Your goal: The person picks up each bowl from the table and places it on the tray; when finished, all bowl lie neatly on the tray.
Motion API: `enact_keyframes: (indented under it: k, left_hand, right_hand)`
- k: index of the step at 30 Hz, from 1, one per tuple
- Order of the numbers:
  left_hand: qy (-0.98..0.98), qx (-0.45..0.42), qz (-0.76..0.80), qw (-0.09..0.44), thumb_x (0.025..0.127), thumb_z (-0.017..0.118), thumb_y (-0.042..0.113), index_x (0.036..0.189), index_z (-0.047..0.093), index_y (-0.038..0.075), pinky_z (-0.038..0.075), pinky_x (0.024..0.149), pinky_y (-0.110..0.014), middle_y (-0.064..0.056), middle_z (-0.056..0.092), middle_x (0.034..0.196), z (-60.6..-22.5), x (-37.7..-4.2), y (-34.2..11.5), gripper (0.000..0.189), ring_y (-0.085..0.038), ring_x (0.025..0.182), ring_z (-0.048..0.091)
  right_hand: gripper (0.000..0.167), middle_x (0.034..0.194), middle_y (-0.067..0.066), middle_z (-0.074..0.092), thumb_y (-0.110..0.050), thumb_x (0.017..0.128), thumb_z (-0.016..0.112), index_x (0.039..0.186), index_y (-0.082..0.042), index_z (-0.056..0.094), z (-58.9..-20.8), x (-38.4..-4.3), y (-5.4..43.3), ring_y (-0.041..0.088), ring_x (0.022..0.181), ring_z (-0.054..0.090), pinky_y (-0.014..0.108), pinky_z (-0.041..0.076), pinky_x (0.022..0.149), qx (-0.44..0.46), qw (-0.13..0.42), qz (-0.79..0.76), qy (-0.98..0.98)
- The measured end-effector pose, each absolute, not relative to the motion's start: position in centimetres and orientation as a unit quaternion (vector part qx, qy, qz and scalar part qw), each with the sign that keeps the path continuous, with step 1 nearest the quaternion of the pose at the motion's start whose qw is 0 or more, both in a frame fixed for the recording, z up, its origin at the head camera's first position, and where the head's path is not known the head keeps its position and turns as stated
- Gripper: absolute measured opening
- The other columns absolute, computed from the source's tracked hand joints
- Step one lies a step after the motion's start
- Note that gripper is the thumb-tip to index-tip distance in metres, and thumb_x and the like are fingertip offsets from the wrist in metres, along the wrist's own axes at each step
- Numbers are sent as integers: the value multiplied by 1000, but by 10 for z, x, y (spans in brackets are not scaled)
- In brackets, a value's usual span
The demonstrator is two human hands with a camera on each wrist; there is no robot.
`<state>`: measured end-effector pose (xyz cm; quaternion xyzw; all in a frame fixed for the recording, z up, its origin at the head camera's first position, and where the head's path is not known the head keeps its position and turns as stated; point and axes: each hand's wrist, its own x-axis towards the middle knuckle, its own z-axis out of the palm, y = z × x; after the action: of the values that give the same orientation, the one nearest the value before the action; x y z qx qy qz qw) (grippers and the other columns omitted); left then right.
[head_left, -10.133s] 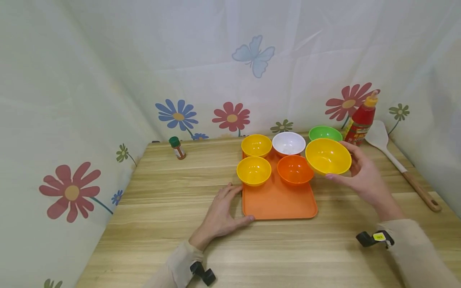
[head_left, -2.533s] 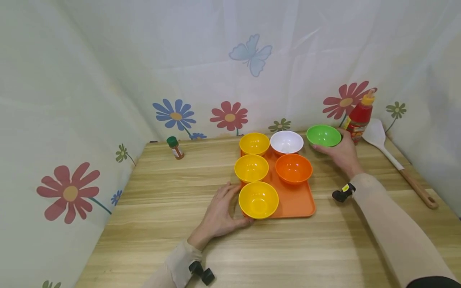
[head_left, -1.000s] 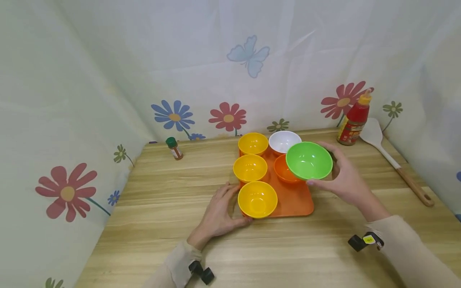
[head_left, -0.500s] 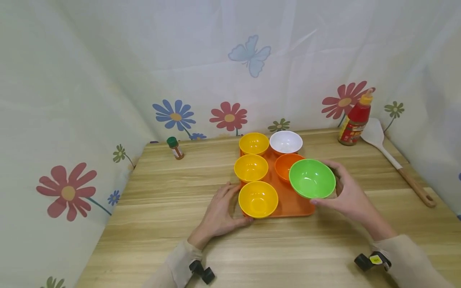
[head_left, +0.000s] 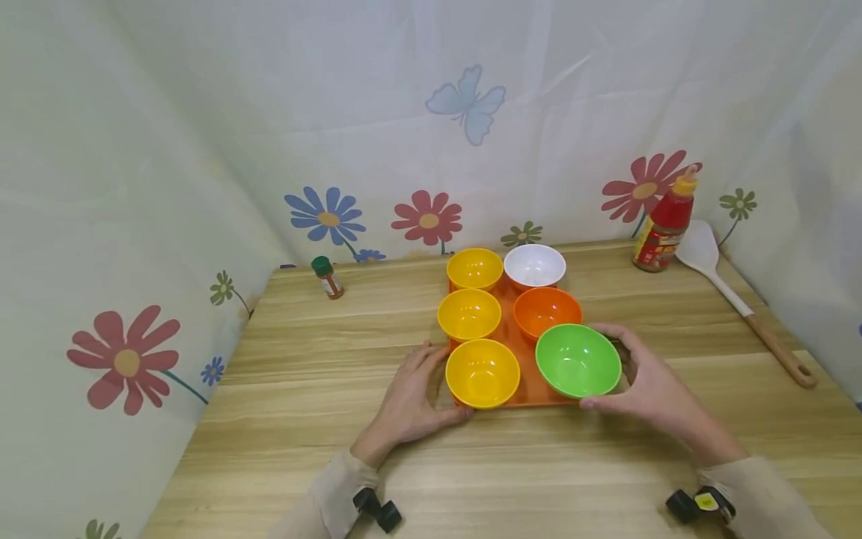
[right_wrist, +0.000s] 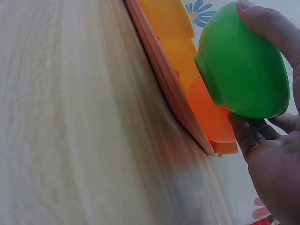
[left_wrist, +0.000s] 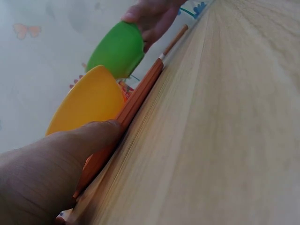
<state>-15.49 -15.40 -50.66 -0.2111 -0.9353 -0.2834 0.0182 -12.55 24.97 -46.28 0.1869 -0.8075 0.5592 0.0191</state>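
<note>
My right hand holds a green bowl by its right side, thumb at the near rim and fingers beneath. The bowl hangs over the front right part of the orange tray, a gap under its base in the right wrist view. At the tray's front left corner, my left hand grips the edge, its thumb along the front. Three yellow bowls line the tray's left side. Behind the green bowl sits an orange bowl, with a white bowl at the back.
A sauce bottle with a yellow cap stands at the back right. Beside it lies a white spatula with a wooden handle. A small green-capped spice jar stands back left. A printed curtain borders the table.
My right hand has carried the green bowl from the back right to above the tray's front right part. Earlier, a yellow bowl was set at the front left. The left hand stayed put.
</note>
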Motion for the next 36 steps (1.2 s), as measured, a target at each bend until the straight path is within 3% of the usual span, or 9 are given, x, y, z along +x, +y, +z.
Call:
enact_keyframes:
  k: [8,15,17,36]
  left_hand:
    - [-935,-217,-279,18,79,89,72,169,47,19,27,136,-59,2,49,168,-506,-155,-154,112,-34,169,28]
    - [-933,-219,-284,23,78,90,72,168,48,18,26,136,-61,1,49,169,-503,-155,-154,113,-35,168,29]
    - [-934,-217,-282,21,78,90,72,169,47,19,26,136,-60,1,49,169,-503,-155,-154,113,-34,169,28]
    - [-935,-213,-283,16,78,91,70,169,47,20,26,136,-58,2,48,169,-505,-156,-154,113,-32,169,28]
  right_hand:
    - [104,157,17,53,-10,74,105,158,-3,43,-475,-127,248,-4,136,53,5,39,113,189,2,548,-815]
    - [107,161,14,53,-22,75,107,160,-8,44,-478,-129,246,33,147,52,3,35,111,173,-13,523,-834]
    - [107,162,14,52,-22,75,107,160,-8,44,-478,-130,246,38,148,51,3,35,111,171,-14,522,-836]
    - [108,168,11,48,-25,81,104,168,-14,41,-482,-132,243,36,156,41,2,28,115,190,-42,528,-827]
